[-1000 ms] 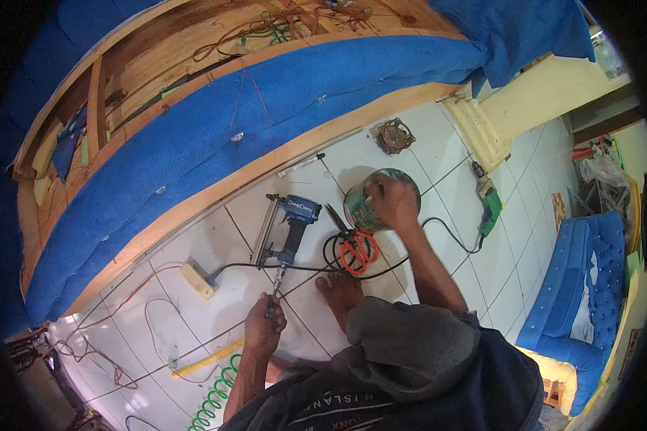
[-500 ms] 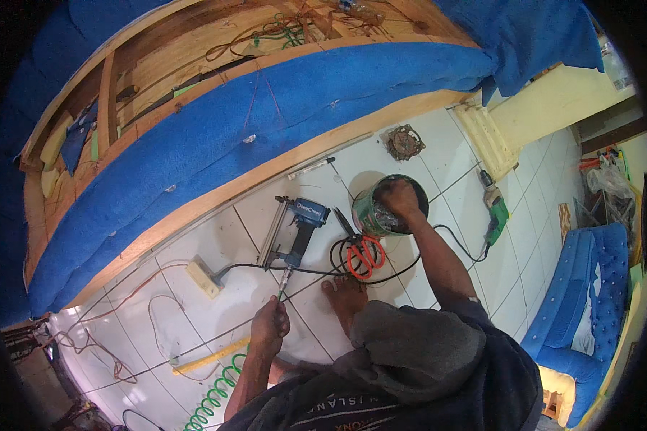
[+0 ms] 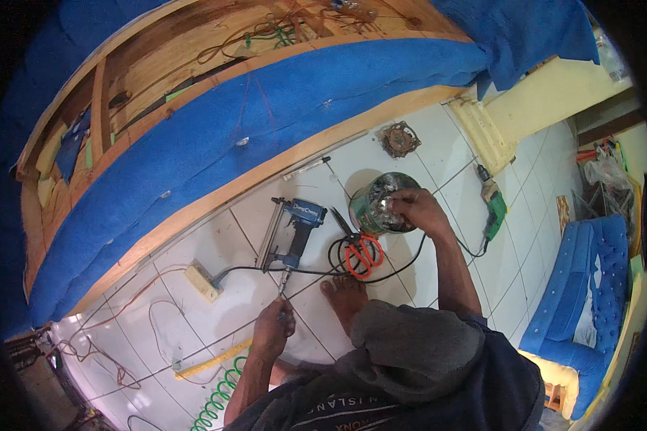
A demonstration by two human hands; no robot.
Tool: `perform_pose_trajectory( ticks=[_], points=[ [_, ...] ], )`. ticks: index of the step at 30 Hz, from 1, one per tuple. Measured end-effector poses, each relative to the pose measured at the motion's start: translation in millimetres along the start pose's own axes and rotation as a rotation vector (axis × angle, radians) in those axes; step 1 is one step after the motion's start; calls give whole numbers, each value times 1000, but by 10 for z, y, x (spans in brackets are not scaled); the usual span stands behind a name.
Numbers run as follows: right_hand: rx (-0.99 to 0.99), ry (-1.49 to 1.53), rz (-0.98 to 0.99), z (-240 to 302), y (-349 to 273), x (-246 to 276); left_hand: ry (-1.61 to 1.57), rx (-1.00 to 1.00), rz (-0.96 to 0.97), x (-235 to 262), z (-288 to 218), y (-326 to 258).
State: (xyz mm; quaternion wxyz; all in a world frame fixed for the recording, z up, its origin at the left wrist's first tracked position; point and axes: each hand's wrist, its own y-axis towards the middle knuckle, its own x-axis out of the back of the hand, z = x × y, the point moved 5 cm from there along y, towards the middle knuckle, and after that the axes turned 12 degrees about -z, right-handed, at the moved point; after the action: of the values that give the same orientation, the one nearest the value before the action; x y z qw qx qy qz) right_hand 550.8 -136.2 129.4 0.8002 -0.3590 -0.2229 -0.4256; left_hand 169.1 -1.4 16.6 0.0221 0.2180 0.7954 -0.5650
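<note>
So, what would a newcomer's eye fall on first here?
Probably the long wooden furniture frame with bright blue fabric, sweeping across the upper left. Below it lies a blue-and-black air stapler, the person's left hand closed at its metal hose fitting. Farther right, the right hand reaches over a round, dark-green tub, left of a green-and-grey power drill.

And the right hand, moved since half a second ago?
Yes, the right hand moved rightward and toward the wearer relative to the green tub, from inside it to over its right side.
</note>
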Motion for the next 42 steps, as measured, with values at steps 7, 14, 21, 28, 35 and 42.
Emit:
perform_pose_trajectory(
  ticks=[7, 14, 21, 28, 35, 42],
  points=[
    [935, 0, 332, 612, -1012, -984, -50, -35, 326, -709, -197, -199],
    [880, -8, 105, 557, -883, -908, -9, 22, 229, -485, -138, -229],
    [398, -636, -296, -257, 381, -235, -6, 63, 30, -81, -101, -153],
    [515, -878, -226, -689, 1096, -1015, 93, -6, 72, -95, -25, -128],
    [292, -744, -162, -918, 1196, -676, 52, -23, 34, 56, -28, -93],
    [365, 64, -280, 82, -75, -278, -91, -60, 165, -1, -77, -142]
  ],
)
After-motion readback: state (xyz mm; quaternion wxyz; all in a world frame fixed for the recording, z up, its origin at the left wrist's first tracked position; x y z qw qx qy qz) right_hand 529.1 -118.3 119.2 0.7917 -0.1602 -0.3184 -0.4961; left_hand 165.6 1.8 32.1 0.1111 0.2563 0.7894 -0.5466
